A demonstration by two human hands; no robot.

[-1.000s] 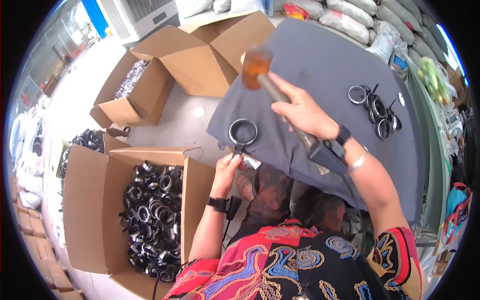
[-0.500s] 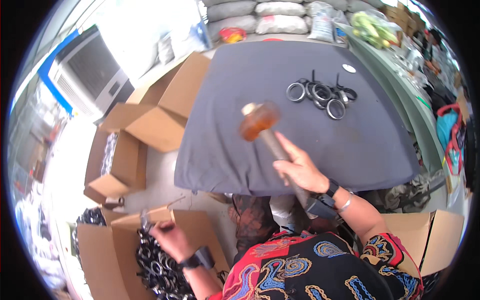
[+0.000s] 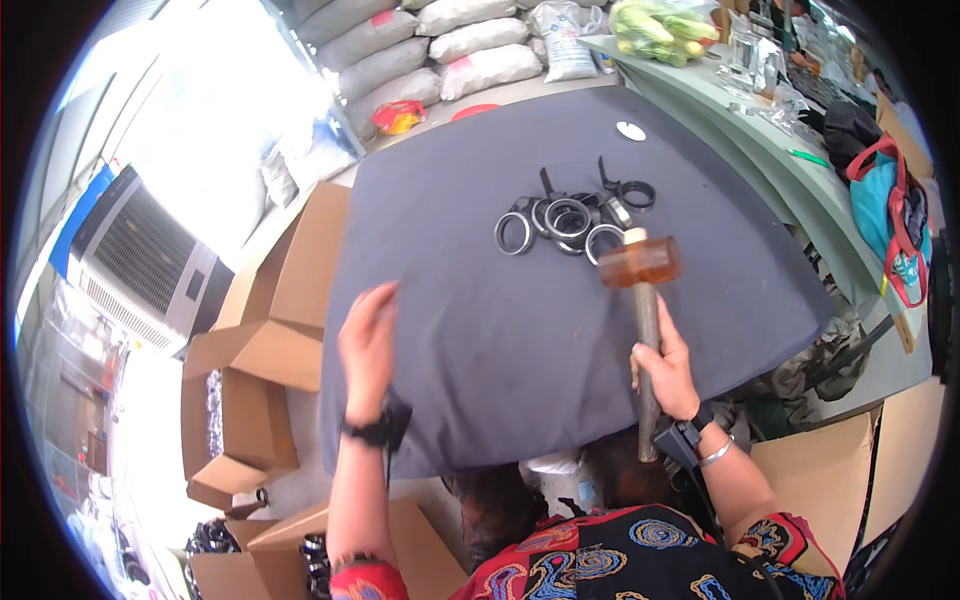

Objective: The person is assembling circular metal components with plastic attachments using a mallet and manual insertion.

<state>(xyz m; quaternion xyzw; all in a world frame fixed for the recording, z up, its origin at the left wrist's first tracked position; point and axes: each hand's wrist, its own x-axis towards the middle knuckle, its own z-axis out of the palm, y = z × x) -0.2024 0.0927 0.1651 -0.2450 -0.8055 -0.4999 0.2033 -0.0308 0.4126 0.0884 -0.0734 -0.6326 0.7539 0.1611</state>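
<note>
Grey cloth covers the worktop (image 3: 470, 340) in front of me, a big dark pad spread nearly edge to edge. A moment ago my left hand was down in the box of rings at my near left; now my left hand (image 3: 368, 335) is back up, lying on the near left part of the cloth with its fingers (image 3: 383, 296) loosely together and nothing in them that I can see. So no fresh ring has come up with it, and the bare cloth under the hammer has nothing to strike.

My right hand (image 3: 664, 368) has its fingers clamped around the grey handle of the hammer (image 3: 640, 262), the amber head raised over the middle right of the cloth. Just beyond the head, toward the far side, sits the pile of black rings (image 3: 565, 218), some with short tabs sticking out, touching one another.

Brown cardboard boxes (image 3: 262, 330) stand open on the floor to the left, flaps up; one near box at the bottom left holds more dark rings. Grey-white sacks (image 3: 470, 45) are stacked along the far wall, with a small red and yellow packet (image 3: 398, 116) on the floor before them. A pale green counter (image 3: 760, 130) runs along the right, a red and teal bag (image 3: 895, 225) hanging by it. A small white disc (image 3: 630, 131) lies on the far cloth.
</note>
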